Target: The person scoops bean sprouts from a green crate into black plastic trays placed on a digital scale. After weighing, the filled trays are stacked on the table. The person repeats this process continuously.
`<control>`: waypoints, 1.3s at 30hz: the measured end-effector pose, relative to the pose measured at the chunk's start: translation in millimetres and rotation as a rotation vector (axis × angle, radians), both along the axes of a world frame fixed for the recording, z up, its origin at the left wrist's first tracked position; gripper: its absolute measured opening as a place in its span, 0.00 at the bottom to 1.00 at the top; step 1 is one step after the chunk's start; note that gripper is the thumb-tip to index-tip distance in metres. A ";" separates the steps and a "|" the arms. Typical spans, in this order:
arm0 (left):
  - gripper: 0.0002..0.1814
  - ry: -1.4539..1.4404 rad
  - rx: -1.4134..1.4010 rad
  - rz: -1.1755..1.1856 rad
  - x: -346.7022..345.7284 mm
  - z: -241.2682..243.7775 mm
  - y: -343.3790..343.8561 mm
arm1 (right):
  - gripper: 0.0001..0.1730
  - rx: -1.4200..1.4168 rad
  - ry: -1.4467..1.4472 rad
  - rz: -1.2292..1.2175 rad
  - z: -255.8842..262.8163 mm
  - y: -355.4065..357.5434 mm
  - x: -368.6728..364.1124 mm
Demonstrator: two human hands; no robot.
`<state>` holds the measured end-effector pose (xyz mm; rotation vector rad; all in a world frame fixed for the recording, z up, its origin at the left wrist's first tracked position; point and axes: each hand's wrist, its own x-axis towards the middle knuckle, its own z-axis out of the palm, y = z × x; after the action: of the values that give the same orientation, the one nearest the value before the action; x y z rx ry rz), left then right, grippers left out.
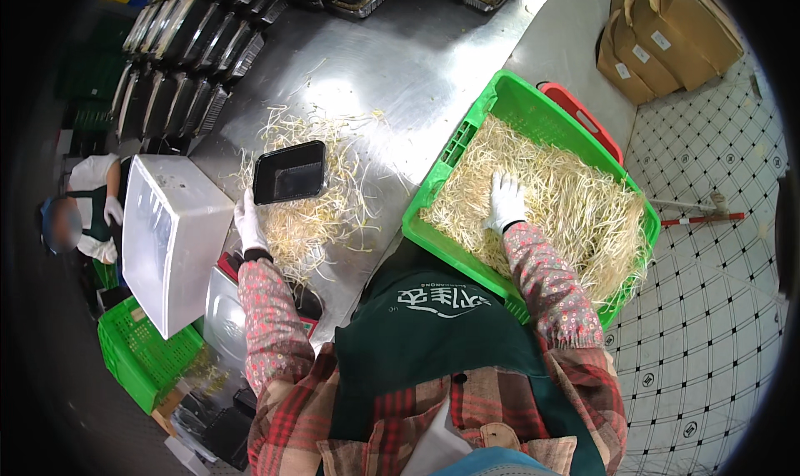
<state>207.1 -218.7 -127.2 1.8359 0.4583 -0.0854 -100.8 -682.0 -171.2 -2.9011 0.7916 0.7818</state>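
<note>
My left hand (250,226), in a white glove, is at the lower left corner of a black plastic tray (289,174). Its fingers lie along the tray's outer side; whether they grip the rim cannot be made out. No food shows inside the tray, which sits over a loose heap of bean sprouts (300,232) on the steel table (381,57). My right hand (506,202), gloved too, rests palm down with fingers somewhat spread on the sprouts (575,207) filling a green plastic crate (531,116) before me.
Stacked packed trays (187,44) line the table's far left. A white foam box (187,226) stands left of my arm, near another green crate (147,351). A co-worker (94,207) is beyond it. A red basket (581,116) and brown cartons (669,38) are at right.
</note>
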 end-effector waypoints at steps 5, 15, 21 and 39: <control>0.19 -0.048 -0.154 0.073 7.2 -56.9 11.8 | 0.56 0.149 -0.103 0.011 -9.3 -25.2 4.7; 0.14 -0.492 -0.315 0.444 -74.1 38.5 -78.5 | 0.58 0.266 -0.156 -0.107 42.8 -61.8 -31.2; 0.16 -0.642 -0.340 0.271 -128.5 76.4 -119.4 | 0.62 0.268 -0.093 -0.060 56.7 -62.9 -34.6; 0.31 -0.759 0.548 -0.200 -209.8 146.3 -30.2 | 0.21 0.332 -0.696 0.908 245.3 300.6 152.6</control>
<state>-2.7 -248.9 19.1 2.2599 -0.2686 0.6398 51.8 -381.3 74.1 -2.7834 -0.6757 -0.1467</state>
